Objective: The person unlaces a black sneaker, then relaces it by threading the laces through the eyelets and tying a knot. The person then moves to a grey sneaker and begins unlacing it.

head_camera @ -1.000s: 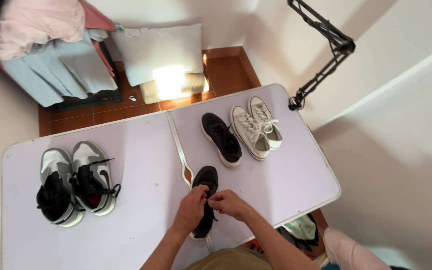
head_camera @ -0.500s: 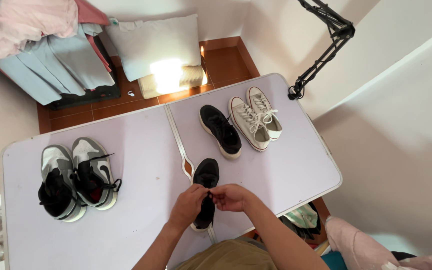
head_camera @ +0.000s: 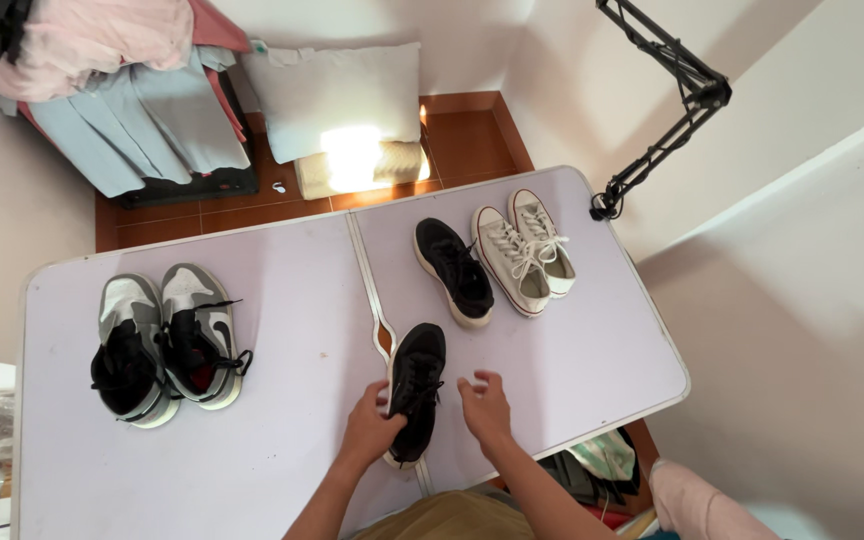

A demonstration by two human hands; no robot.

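No packages, labels, signs, screens.

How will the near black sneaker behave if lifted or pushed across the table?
The near black sneaker looks soft-sided with a flat white sole, so it probably slides flat rather than rolls or tips. The upper likely flexes under a squeeze; the left hand grips its side. Its laces may dangle when it is lifted. The right hand is off it.

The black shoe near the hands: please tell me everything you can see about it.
The black shoe is a low lace-up sneaker with black laces and a pale sole edge at the heel. It lies upright over the centre seam of the lilac folding table, toe pointing away from the person. The left hand grips its heel side; the right hand is open beside it, not touching.
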